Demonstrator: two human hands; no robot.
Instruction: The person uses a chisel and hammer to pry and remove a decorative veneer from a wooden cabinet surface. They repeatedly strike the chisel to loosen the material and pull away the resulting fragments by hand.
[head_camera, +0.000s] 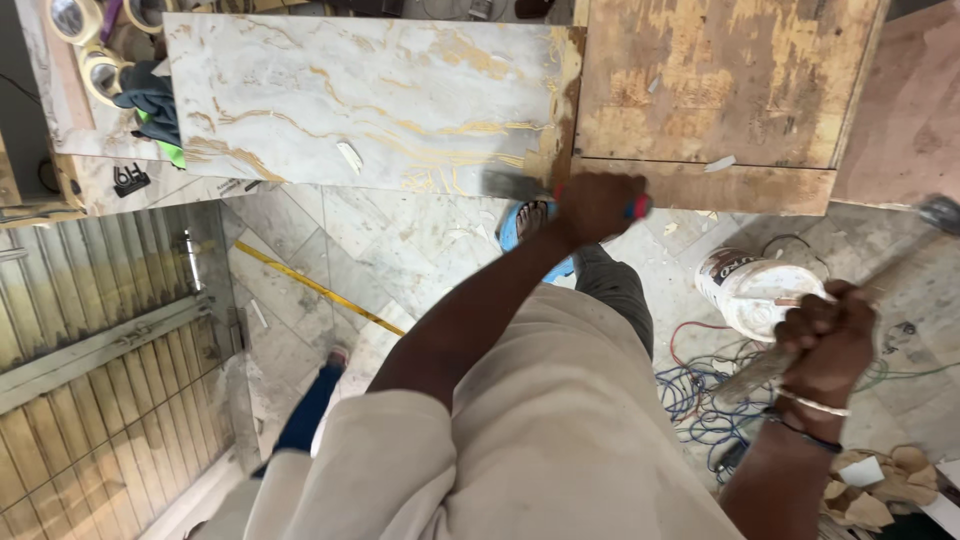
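At bench edge, left hand (592, 207) closed around red-and-blue-handled chisel (520, 187), blade lying against seam between marble-patterned sheet (370, 90) and bare plywood board (720, 85). Off to the right, right hand (828, 335) clenched on hammer (890, 268), raised above white bucket (750, 292).
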